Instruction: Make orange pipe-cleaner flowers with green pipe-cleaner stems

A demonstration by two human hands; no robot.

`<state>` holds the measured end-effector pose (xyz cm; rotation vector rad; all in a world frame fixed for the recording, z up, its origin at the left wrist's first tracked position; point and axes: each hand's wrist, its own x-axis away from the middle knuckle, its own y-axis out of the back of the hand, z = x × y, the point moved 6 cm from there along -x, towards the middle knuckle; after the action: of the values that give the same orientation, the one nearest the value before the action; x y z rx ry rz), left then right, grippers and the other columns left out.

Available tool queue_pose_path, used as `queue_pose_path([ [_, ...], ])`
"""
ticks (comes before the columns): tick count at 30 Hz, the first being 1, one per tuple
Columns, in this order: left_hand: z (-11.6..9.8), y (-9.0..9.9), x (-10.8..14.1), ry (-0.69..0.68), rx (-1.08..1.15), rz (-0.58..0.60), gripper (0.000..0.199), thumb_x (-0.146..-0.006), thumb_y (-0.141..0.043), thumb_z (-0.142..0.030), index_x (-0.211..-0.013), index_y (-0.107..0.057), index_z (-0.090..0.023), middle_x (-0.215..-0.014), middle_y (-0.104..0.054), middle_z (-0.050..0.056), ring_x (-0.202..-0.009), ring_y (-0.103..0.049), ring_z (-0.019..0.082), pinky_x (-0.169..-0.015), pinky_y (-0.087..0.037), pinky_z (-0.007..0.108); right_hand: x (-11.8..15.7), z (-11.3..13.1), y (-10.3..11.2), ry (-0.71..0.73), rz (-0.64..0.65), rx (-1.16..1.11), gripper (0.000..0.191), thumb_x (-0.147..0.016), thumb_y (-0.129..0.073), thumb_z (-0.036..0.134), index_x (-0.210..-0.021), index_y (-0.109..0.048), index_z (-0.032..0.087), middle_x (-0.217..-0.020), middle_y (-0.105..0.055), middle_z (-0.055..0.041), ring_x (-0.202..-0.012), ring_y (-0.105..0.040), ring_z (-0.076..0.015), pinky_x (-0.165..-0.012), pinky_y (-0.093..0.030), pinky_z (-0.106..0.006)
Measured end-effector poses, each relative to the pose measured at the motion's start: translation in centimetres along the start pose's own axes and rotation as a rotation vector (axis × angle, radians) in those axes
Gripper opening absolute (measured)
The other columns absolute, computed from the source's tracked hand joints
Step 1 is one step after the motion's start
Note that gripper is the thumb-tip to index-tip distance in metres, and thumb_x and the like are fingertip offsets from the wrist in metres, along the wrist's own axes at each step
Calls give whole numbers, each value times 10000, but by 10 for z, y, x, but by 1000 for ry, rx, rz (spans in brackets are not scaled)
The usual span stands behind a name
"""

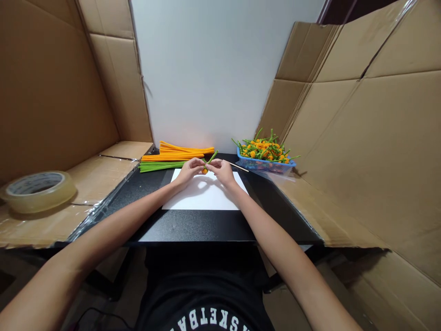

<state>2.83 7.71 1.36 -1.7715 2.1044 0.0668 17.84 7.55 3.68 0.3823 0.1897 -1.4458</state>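
Note:
Between my two hands is a small pipe-cleaner pumpkin (205, 171), orange with a green stem that sticks up to the right. My left hand (190, 171) pinches it from the left, fingers closed. From the other side my right hand (222, 171) grips it with thumb and fingertips near the stem's base. Both hands are above a white sheet of paper (200, 195) on the black table. My fingers partly cover the pumpkin. Just behind my left hand lie green pipe cleaners (161, 166), with bundles of orange pipe cleaners (182, 151) beyond them.
A blue basket (265, 164) heaped with orange and green pipe-cleaner pieces stands at the back right. A thin pale stick (241, 167) lies beside my right hand. On cardboard at the left rests a roll of clear tape (39, 191). Cardboard walls (361, 138) flank the black table (193, 225).

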Motion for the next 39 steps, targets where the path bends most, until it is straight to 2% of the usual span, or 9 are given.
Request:
queue_pose_path([
  [4, 6, -3, 1, 89, 93, -23, 275, -610, -854, -234, -803, -679, -148, -798, -702, 19, -723, -657, 125, -715, -548, 256, -3, -1, 0, 41, 16, 14, 298, -668, -799, 422, -745, -739, 140, -821, -762, -105, -782, -685, -221, -671, -516, -308],
  [8, 14, -9, 3, 227, 197, -13, 213, -613, -801, -112, -777, -665, -123, -784, -710, 45, -675, -673, 135, -762, -587, 314, -7, -5, 1, 46, 20, 15, 147, -736, -709, 279, -761, -762, 144, -793, -766, -88, -740, -686, -201, -705, -537, -316],
  [12, 12, -11, 4, 222, 232, -29, 205, -621, -711, -17, -802, -678, -109, -825, -726, 67, -758, -709, 165, -868, -600, 371, -9, -7, 3, 76, 19, 59, 159, -789, -633, 209, -806, -786, 166, -830, -782, -71, -753, -703, -189, -750, -550, -317],
  [16, 11, -13, 5, 197, 236, -3, 234, -626, -734, -21, -833, -670, -110, -828, -725, 61, -787, -718, 175, -930, -592, 415, -10, -10, 5, 95, 18, 137, 123, -785, -678, 225, -780, -787, 168, -808, -783, -72, -760, -708, -204, -733, -542, -313],
  [21, 12, -12, 5, 170, 184, -1, 303, -617, -752, -36, -892, -654, -117, -791, -719, 43, -787, -732, 186, -944, -583, 434, -12, -14, 6, 78, 38, 127, 110, -757, -745, 262, -759, -777, 157, -771, -773, -76, -719, -695, -202, -677, -519, -296],
  [25, 12, -12, 6, 180, 163, -6, 371, -613, -748, -49, -957, -631, -122, -785, -721, 34, -720, -730, 181, -895, -596, 422, -14, -15, 5, 70, 79, 174, 57, -748, -742, 205, -731, -758, 153, -745, -750, -63, -697, -665, -184, -663, -500, -285],
  [33, 12, -13, 10, 159, 178, 26, 419, -584, -756, -68, -956, -580, -142, -756, -698, 8, -724, -720, 178, -856, -594, 402, -2, 12, 2, 323, 59, 531, 104, -801, -653, 122, -709, -658, 169, -816, -630, -36, -746, -581, -159, -721, -447, -289],
  [37, 8, -16, 11, 126, 189, 50, 397, -571, -771, -82, -922, -596, -140, -800, -705, 14, -745, -712, 170, -864, -587, 393, 8, 29, -6, 497, 113, 581, 135, -813, -603, 89, -719, -599, 185, -868, -618, -62, -830, -565, -198, -787, -438, -325],
  [39, 7, -16, 11, 111, 186, 50, 385, -574, -774, -88, -915, -604, -139, -829, -711, 22, -763, -713, 169, -870, -582, 385, 9, 30, -6, 526, 117, 548, 128, -814, -598, 100, -724, -599, 192, -886, -633, -70, -874, -565, -211, -828, -439, -338],
])
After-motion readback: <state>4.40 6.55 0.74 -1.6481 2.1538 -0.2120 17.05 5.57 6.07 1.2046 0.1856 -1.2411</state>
